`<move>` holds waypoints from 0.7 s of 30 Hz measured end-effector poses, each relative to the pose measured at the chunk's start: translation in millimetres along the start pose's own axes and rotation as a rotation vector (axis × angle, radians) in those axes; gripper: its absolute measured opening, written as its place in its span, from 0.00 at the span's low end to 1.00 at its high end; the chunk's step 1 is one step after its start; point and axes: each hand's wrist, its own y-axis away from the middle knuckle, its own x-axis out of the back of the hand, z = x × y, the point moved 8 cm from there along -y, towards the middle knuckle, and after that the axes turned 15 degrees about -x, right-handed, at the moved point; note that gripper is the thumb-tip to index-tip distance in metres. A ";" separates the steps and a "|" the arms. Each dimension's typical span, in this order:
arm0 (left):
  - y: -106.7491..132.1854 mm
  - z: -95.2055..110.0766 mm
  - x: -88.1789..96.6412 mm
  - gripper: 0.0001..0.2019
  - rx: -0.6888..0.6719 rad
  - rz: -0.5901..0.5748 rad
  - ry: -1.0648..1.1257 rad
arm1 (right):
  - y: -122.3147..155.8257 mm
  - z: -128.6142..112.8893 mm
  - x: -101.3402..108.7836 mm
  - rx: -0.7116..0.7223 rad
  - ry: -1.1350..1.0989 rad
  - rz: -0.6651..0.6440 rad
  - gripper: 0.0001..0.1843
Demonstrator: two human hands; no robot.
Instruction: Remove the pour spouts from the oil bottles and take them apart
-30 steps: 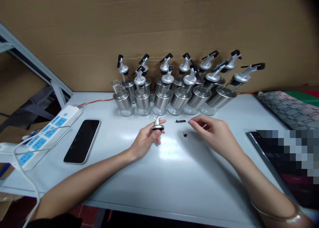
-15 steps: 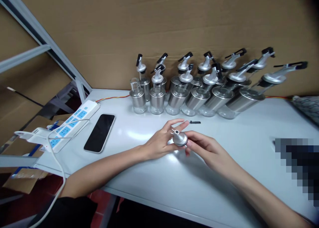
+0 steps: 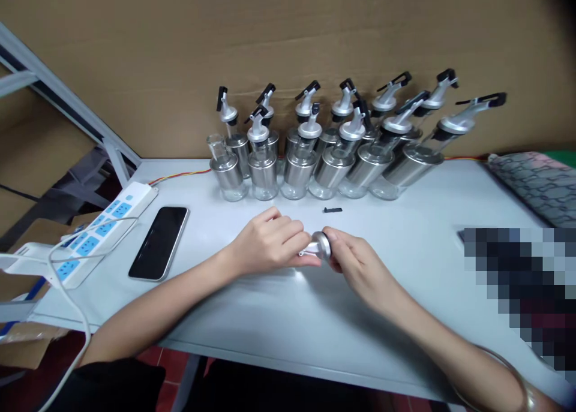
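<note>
Brown cardboard (image 3: 288,34) backs a pale bench (image 3: 279,316), with its near edge dropping to shadow and a bit of red floor (image 3: 168,370). Spout (image 3: 320,245) is between both hands, above mid-bench, on its side, round base toward the right. Left hand (image 3: 270,241): back of hand to camera, grip folded round the spout's narrow end, so the tip is mostly covered; thumb hard to see. Right hand (image 3: 362,268): grip pinching the base at its dark rim, thumb visible, other fingers largely behind it. Black lever (image 3: 333,210) lies just beyond the hands, flat, fine detail too small to read. Bottles (image 3: 262,172) stand behind in two rows, back row partly masked by front; leftmost front one has an open glass neck, the others in that row carry spouts. Red-yellow wire (image 3: 180,175) disappears behind them. Phone (image 3: 159,243), dark screen, sits left, near power strip (image 3: 140,197); white cable (image 3: 83,313) crosses the strip and exits at bottom. Patterned cloth (image 3: 535,181) at right is cut by frame edge; dark item (image 3: 504,280) below it is pixelated, unreadable.
</note>
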 end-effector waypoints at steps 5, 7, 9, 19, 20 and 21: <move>2.1 9.7 -6.4 0.23 -0.053 0.029 -0.075 | -5.9 8.9 -3.8 -0.079 -0.014 0.037 0.28; 2.1 10.9 -7.4 0.23 -0.044 0.032 -0.087 | -4.9 9.4 -6.1 -0.093 -0.058 0.019 0.29; 2.4 11.8 -8.6 0.24 -0.030 0.049 -0.071 | -4.1 8.2 -10.0 -0.092 -0.110 -0.028 0.29; 15.8 -3.3 -8.8 0.28 -0.044 0.151 -0.026 | -3.6 23.4 -44.3 -0.396 -0.584 -0.428 0.28; 16.2 -3.9 -6.7 0.28 -0.073 0.153 -0.036 | -1.8 24.3 -46.7 -0.425 -0.616 -0.438 0.27; 16.5 -4.6 -4.7 0.28 -0.096 0.151 -0.049 | -0.2 24.9 -48.7 -0.452 -0.652 -0.440 0.26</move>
